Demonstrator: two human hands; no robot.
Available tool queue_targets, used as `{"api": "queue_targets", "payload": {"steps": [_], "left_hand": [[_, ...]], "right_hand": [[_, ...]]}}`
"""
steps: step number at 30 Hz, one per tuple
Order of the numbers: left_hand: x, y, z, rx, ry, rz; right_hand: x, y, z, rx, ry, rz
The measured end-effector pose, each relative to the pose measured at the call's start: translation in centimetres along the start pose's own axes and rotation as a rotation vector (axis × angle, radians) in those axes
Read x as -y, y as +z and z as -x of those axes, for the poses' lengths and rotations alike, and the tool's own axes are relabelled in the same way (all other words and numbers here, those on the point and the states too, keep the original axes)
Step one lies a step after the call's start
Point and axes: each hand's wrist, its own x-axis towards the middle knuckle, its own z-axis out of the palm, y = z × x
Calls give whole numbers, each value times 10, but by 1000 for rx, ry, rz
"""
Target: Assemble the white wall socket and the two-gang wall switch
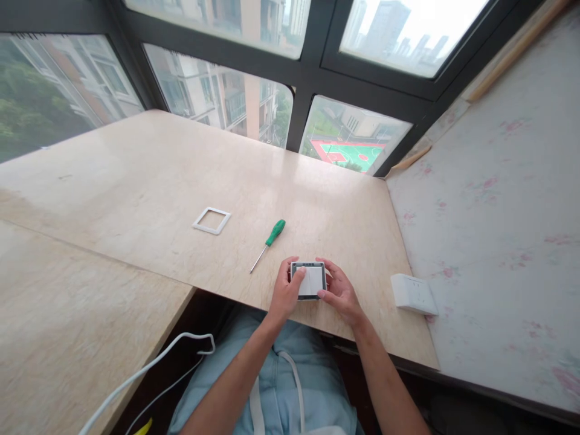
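Note:
Between my two hands, at the front edge of the stone counter, is a wall switch (311, 281) with white rocker plates and a dark surrounding frame. My left hand (287, 290) grips its left side, the thumb lying on the white face. Around the right side curl the fingers of my right hand (339, 291), its thumb at the lower right corner. Just beyond my left hand lies a screwdriver (275, 233) with a green handle, its shaft pointing toward me. Farther left, a white square cover frame (212, 220) rests flat on the counter.
A white socket box (413, 294) is mounted on the flowered wall (493, 241) at right. Dark-framed windows (312, 66) border the counter (136, 175) at the back. A white cable (149, 365) hangs near the counter edge at lower left.

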Motion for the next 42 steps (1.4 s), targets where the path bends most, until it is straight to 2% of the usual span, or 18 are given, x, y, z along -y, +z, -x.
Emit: {"api": "queue_targets", "payload": {"steps": [2, 5, 10, 12, 19, 32, 35, 38, 42], "left_hand": [[-1, -4, -2, 41, -41, 26], [-4, -11, -4, 164, -113, 79], [-5, -17, -4, 305, -112, 43], [-5, -17, -2, 308, -95, 5], [-4, -16, 4, 301, -68, -34], [7, -18, -4, 276, -58, 57], [12, -16, -2, 250, 8, 83], [18, -16, 2, 264, 155, 55], [20, -19, 7, 321, 325, -261]], "right_hand": [[0, 0, -1, -20, -7, -17], [-1, 1, -3, -73, -5, -37], [-1, 12, -6, -294, 26, -1], [0, 17, -6, -334, 43, 33], [1, 23, -4, -350, 48, 55], [3, 27, -6, -405, 66, 31], [2, 26, -7, -426, 61, 27], [-1, 25, -9, -480, 28, 19], [-5, 25, -12, -551, -11, 18]]}}
